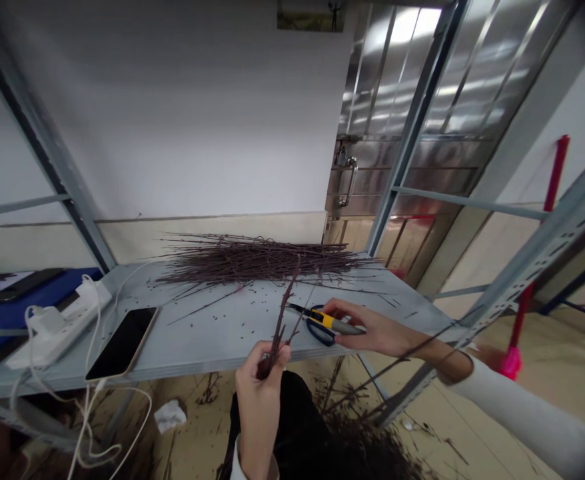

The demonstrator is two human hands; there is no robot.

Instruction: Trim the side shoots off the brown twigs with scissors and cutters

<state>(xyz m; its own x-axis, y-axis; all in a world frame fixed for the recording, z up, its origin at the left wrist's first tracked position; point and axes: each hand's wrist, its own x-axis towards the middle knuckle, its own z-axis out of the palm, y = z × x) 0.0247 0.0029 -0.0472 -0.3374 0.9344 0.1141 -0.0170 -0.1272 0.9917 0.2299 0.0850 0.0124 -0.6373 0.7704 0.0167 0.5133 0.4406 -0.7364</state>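
The left hand (260, 400) is closed around a bunch of thin, dark reddish twigs (282, 327) at the lower centre of the frame. The right hand (372, 330) grips a pair of scissors (322, 321) with yellow, grey and blue handles, their blades just beside the twigs. Behind them, a loose pile of twigs (257, 260) lies on a grey metal shelf (222, 353), with a smartphone (121, 343) and a white power strip (57, 327) at the left.

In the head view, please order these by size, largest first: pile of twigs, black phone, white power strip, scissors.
1. Pile of twigs
2. Black phone and white power strip: they look alike, so unranked
3. Scissors, partly hidden by the right hand
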